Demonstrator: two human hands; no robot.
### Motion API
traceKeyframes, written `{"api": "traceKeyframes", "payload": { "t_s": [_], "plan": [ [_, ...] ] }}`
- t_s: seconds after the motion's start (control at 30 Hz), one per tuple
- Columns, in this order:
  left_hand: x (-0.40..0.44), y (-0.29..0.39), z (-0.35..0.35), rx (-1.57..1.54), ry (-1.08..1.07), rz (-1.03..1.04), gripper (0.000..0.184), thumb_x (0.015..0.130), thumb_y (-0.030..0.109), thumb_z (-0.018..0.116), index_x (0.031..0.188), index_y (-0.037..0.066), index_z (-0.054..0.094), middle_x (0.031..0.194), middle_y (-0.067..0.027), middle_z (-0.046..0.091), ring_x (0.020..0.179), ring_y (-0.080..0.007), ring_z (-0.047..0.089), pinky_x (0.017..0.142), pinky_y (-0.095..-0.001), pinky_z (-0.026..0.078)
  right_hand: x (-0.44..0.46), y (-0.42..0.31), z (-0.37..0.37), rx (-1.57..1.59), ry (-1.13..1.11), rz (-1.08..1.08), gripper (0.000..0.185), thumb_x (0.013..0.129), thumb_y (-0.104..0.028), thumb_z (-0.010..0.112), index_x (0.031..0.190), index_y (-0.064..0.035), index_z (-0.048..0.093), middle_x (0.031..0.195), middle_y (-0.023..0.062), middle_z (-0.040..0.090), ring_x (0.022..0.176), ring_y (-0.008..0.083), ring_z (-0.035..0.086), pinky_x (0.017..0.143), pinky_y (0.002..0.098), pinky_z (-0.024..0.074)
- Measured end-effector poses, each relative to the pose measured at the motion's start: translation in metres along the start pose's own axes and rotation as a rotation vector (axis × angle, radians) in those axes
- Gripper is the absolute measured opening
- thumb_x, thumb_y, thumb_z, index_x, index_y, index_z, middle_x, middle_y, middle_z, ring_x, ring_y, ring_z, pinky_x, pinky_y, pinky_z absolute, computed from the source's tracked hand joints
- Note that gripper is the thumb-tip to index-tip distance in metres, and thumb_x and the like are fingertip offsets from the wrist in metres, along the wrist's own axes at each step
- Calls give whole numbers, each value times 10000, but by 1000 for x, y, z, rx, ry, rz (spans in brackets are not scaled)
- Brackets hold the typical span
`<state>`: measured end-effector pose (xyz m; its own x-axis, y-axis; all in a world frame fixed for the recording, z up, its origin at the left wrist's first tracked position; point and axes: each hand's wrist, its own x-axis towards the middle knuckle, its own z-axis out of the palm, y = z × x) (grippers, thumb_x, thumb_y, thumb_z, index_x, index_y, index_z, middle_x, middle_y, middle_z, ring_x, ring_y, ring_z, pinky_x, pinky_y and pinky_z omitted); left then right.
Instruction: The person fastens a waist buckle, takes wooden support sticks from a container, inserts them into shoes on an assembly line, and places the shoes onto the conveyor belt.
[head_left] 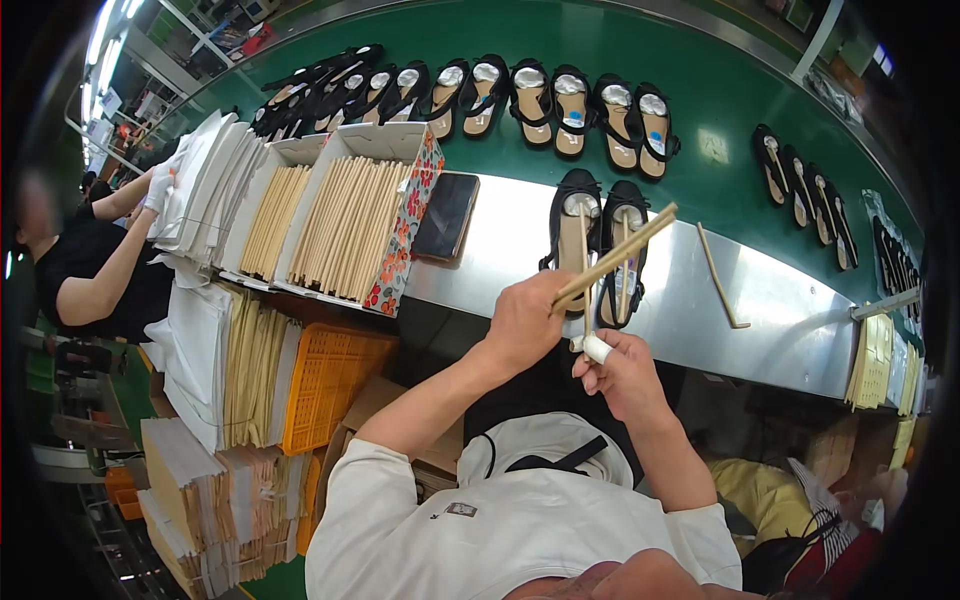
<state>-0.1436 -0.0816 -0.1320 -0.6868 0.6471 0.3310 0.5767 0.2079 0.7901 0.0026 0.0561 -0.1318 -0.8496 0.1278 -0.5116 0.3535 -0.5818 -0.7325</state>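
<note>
My left hand (530, 315) is closed around a few thin tan sticks (630, 250) that point up and to the right. A pair of black strap shoes lies on the metal ledge before me: a left shoe (565, 235) and a right shoe (622, 290). White stuffing fills their toes, and a stick runs lengthwise in each. My right hand (625, 375) pinches the near end of the left shoe's stick (587, 290), below the heel. A white wrap or cap (597, 348) sits at its fingertips; I cannot tell which.
Stick-filled boxes (345, 225) and a phone (447, 218) are at left. Paired shoes (570, 110) line the green belt (715, 60); more shoes (800, 190) lie right. A bent stick (718, 275) rests on the ledge. Left stand paper stacks (205, 190), an orange crate (335, 375) and another person (100, 250).
</note>
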Motion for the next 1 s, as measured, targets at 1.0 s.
{"api": "traceKeyframes", "payload": {
  "t_s": [1.0],
  "plan": [
    [-6,26,6,-390,-215,-699,293,1002,202,672,1102,-74,677,774,-128,715,654,-214,705,622,-371,551,12,8,-4,14,13,-53,100,968,-37,600,975,14,685,786,85,720,568,85,614,518,231,474]
  ]
}}
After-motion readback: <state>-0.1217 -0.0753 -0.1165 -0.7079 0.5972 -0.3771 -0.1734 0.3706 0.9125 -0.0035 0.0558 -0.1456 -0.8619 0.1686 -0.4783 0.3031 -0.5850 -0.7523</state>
